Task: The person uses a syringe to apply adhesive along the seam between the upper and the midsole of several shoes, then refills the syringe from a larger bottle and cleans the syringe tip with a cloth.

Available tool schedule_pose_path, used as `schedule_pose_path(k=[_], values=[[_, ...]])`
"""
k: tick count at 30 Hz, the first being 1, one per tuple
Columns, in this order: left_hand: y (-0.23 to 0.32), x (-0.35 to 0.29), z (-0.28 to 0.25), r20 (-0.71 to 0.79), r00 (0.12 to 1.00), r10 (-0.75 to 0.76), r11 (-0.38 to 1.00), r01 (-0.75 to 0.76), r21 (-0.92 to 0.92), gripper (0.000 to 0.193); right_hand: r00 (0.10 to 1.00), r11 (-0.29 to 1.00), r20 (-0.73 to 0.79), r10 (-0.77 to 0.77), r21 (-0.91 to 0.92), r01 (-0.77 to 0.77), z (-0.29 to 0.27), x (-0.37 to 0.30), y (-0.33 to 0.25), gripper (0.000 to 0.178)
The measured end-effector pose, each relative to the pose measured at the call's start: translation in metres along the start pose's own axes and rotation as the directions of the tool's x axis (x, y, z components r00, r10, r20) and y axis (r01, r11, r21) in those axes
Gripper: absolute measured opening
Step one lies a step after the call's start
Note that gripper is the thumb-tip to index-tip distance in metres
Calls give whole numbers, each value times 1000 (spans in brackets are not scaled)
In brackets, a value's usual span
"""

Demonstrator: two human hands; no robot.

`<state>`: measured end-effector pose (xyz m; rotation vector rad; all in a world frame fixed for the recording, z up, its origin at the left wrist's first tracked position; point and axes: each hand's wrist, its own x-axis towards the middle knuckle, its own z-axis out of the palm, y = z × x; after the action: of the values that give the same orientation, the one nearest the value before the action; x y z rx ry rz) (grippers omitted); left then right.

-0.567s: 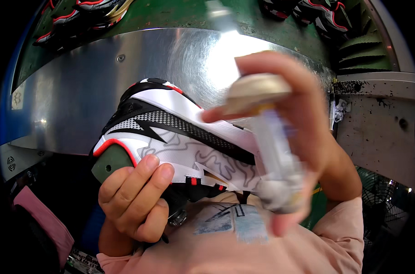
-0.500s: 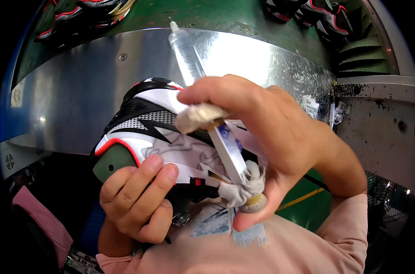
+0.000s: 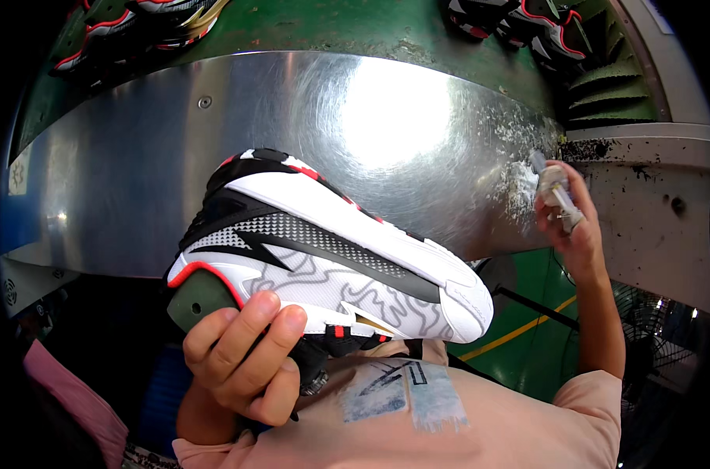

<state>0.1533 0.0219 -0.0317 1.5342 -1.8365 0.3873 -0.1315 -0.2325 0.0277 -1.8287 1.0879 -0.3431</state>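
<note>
Head view: I see the left hand [image 3: 245, 359] grasping a white, black and red sports shoe [image 3: 331, 270] at its collar, beside its dark green last [image 3: 205, 303], sole turned toward the brushed-steel surface [image 3: 167, 180]. My right hand [image 3: 580, 230] grips a slim, clear-tipped tool wrapped in whitish material [image 3: 559, 197], near white residue [image 3: 522, 187].

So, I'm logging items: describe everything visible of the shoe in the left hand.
The shoe is mostly white, with wavy grey lines on a fabric-like side, a dark textured band and red collar trim. A green form protrudes from its opening. It is tipped sideways, sole edge toward the metal surface, toe rightward. The left hand grips it near the collar.
</note>
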Motion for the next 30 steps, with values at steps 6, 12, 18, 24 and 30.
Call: schedule_pose_path(k=[6,12,18,24,30], values=[[7,2,-2,19,1000,-7,1000,7,9,12,940,751,333,-75,639,-167,12,-6,-46,93],[5,0,-3,43,999,-13,1000,14,-15,12,726,564,619,-301,729,-388,54,7,-94,99],[11,2,-6,64,998,-10,1000,11,-12,13,662,573,668,-340,705,-418,69,25,-91,107],[0,1,-2,51,999,-14,1000,14,-15,10,672,553,656,-344,720,-419,87,42,-92,108],[-4,-5,-1,36,999,-28,999,29,-29,9,764,722,642,-60,557,-411,78,23,-108,107]])
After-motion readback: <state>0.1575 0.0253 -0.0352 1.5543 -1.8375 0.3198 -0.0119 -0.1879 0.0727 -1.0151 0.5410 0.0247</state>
